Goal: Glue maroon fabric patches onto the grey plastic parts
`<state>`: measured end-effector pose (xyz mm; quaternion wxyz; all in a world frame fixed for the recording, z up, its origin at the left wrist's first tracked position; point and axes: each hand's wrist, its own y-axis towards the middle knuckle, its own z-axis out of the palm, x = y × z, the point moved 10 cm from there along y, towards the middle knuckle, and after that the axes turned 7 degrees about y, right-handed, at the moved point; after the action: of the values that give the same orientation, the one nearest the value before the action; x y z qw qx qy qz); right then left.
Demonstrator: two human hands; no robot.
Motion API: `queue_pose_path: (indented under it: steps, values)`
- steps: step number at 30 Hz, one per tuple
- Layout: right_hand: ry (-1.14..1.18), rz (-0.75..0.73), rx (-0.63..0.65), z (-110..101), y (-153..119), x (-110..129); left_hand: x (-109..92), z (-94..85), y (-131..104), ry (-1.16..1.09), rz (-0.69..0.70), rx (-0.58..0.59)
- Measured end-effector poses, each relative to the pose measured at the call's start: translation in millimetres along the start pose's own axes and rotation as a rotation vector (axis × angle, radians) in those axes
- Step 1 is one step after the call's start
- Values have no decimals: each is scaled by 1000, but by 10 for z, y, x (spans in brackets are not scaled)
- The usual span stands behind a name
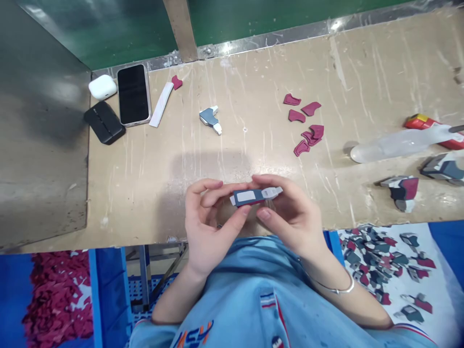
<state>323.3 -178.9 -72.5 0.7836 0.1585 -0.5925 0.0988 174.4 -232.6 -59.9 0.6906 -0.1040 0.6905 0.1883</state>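
In front of my body, just above the table's near edge, I hold a small blue-grey plastic part [250, 196] with light grey ends and some maroon on its underside. My left hand [208, 220] pinches it, thumb along the near side and fingers behind. My right hand [297, 215] is closed around the right end, its index finger at the far side and its thumb close below. Further back lies a similar grey and white part [210, 118]. To its right are several loose maroon pieces [297, 116].
At back left lie a phone [133, 94], a white earbud case [103, 87], a black case [104, 123] and a white strip [161, 104]. A translucent bottle [395, 143] and assembled parts [404, 191] are at right. Below the table, maroon pieces [60, 299] fill a left bin; finished-looking parts [380, 261] lie right.
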Motion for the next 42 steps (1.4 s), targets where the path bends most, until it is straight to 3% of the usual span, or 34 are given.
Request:
queue_pose_path:
  steps: [8, 15, 19, 23, 26, 29, 34, 39, 42]
  values:
    - [-10, -8, -52, -15, 2, 11, 31, 36, 20, -71, -35, 36]
    - [-13, -9, -74, 24, 9, -6, -9, 17, 11, -33, 30, 0]
    - [38, 27, -120, -26, 24, -42, 12, 34, 21, 6, 52, 87]
    - [85, 228, -139, -92, 35, -223, -95, 90, 9, 207, 215, 260]
    - [124, 267, -131, -102, 43, -241, -222, 145, -39, 460, 404, 307]
    - [130, 254, -73, -47, 40, -206, -310, 132, -61, 554, 503, 229]
    - [42, 167, 50, 21, 15, -112, -275, 50, -46, 472, 457, 144]
    - [-100, 23, 84, -19, -10, 4, -197, 25, -15, 444, 395, 177]
    - [-179, -56, 70, -96, -28, 76, -164, 61, 49, 515, 372, 278]
